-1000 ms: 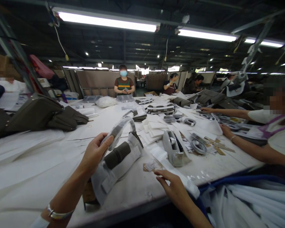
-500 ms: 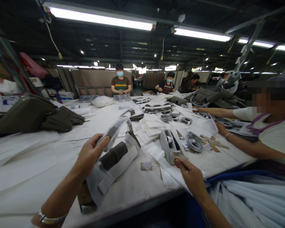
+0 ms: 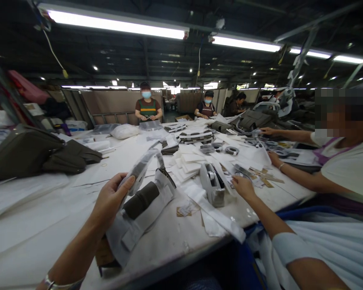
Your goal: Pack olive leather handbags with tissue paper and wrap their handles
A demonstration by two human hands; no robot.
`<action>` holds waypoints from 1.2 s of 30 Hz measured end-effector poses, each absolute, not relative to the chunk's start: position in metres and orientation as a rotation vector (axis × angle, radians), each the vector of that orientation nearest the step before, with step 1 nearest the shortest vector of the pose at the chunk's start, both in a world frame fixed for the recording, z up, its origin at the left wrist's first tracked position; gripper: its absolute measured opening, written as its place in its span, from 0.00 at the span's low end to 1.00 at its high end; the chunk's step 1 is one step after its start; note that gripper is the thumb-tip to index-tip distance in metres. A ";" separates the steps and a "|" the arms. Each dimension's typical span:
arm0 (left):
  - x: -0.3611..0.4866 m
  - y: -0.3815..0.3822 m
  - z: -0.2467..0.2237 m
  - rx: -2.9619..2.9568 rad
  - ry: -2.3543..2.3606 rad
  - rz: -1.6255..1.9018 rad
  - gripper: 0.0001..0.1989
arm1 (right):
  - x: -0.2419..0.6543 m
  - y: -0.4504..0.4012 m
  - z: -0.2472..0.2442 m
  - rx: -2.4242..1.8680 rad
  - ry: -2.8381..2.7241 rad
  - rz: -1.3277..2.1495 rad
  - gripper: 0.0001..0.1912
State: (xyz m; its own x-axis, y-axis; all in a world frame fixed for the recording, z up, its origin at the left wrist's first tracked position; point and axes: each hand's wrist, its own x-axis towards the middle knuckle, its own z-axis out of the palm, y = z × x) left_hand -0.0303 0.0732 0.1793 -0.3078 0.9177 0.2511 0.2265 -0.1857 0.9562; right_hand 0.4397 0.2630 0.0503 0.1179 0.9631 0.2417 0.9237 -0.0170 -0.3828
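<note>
My left hand (image 3: 116,197) is closed around the clear-wrapped handle (image 3: 140,163) of a dark grey-brown bag (image 3: 142,200). The bag leans on the table with white padding sheet (image 3: 153,217) around its body. Beyond the tape dispenser (image 3: 212,181), my right hand (image 3: 243,188) is over the near side of a grey coiled strap (image 3: 241,170). Its fingers are bent together, and whatever lies between them is too small to make out. The dispenser stands between my two hands, with a roll of tape in it.
White foam sheets (image 3: 189,159) and wrapped handles (image 3: 196,137) lie mid-table. Brown tags (image 3: 184,211) rest near the front edge. Dark bags (image 3: 21,151) stand at left. A co-worker's arms (image 3: 296,171) reach in from the right, above a blue-rimmed bin (image 3: 308,211).
My right hand has moved from the front of the tape dispenser forward and right, to the coiled strap. My left hand keeps hold of the bag handle. The view has shifted slightly.
</note>
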 end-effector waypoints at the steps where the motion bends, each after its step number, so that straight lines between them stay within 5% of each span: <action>1: -0.031 0.073 0.179 1.352 1.503 1.538 0.18 | 0.436 0.268 0.048 -1.990 -1.823 0.133 0.18; 10: -0.032 0.073 0.178 1.390 1.541 1.521 0.20 | 0.435 0.281 0.052 -2.153 -1.777 0.239 0.11; 18: -0.033 0.076 0.177 1.375 1.509 1.547 0.19 | 0.453 0.226 0.086 -2.083 -1.641 0.059 0.19; 26: -0.031 0.076 0.176 1.380 1.480 1.606 0.19 | 0.333 0.129 0.076 -1.154 -2.134 0.057 0.17; 36: -0.030 0.070 0.184 1.439 1.420 1.583 0.18 | 0.246 0.083 0.027 -1.216 -2.564 0.055 0.12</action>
